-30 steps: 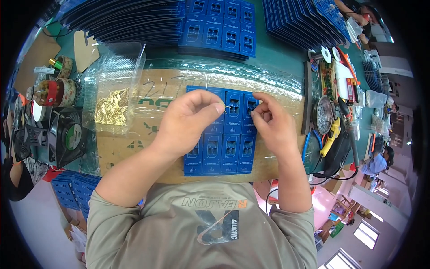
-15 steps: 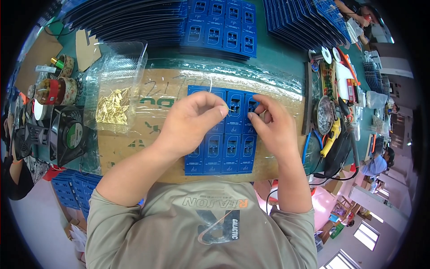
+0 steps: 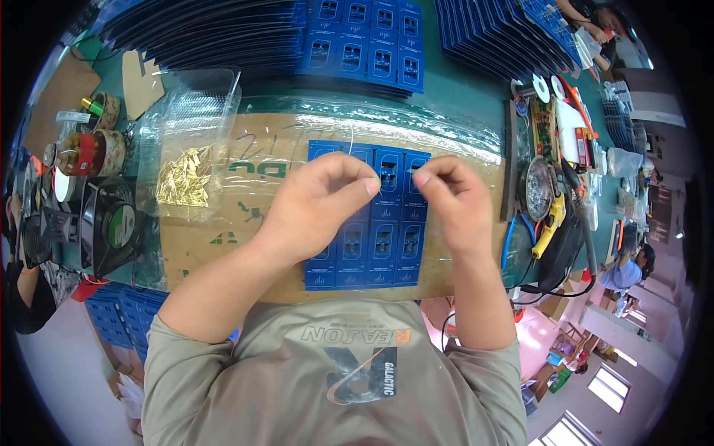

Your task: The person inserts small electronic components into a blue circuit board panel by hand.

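Note:
A blue circuit board panel [image 3: 364,253] with several oblong cut-outs lies on the cardboard in front of me. Over its upper left part is my left hand [image 3: 327,197], thumb and forefinger pinched on a thin gold-coloured metal pin [image 3: 381,186] whose tip just shows. My right hand [image 3: 457,197] hovers by the panel's upper right edge, fingers curled and thumb against forefinger; whatever is between them is too small to make out. Further left, a clear plastic tray [image 3: 197,111] holds a heap of gold-coloured pins [image 3: 184,178]. My hands and wrists hide part of the panel.
Stacks of blue panels [image 3: 364,56] stand at the back, with another stack [image 3: 506,37] at the back right. A small black fan [image 3: 119,223] sits at the left. On the right lie a yellow-handled tool [image 3: 550,223], blue-handled pliers [image 3: 524,230] and a round metal dish [image 3: 537,186].
The right hand's fingers have drawn in and come slightly off the panel's upper right corner. The panel has shifted a little left. My left hand stays nearly still, pinching the pin.

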A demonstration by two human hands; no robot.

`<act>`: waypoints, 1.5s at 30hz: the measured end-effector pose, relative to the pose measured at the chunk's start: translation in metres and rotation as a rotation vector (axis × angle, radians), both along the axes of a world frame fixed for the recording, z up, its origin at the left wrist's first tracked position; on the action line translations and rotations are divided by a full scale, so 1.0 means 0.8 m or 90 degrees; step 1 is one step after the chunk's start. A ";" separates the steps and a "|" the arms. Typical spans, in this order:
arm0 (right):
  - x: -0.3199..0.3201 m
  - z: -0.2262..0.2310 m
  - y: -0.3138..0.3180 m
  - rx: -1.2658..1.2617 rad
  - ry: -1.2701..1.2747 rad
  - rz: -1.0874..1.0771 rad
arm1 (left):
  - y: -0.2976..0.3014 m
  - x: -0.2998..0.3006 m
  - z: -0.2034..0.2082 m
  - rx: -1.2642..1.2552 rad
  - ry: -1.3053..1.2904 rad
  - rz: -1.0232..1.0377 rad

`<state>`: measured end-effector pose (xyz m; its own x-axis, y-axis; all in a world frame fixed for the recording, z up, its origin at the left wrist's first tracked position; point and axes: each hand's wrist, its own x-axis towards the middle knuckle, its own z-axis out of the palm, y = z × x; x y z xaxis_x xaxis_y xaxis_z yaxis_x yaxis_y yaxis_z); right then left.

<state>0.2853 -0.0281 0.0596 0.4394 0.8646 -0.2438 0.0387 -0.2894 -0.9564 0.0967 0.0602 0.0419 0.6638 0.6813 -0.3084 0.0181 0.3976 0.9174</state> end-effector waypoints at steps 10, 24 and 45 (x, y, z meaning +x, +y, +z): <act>0.041 -0.022 -0.008 -0.114 -0.305 0.078 | 0.001 0.000 0.000 -0.027 -0.021 0.010; 0.030 -0.006 0.008 -0.139 -0.411 0.127 | 0.001 0.000 0.002 -0.018 -0.014 0.007; 0.042 -0.028 0.001 -0.110 -0.132 0.085 | 0.002 0.003 0.003 -0.060 -0.044 0.027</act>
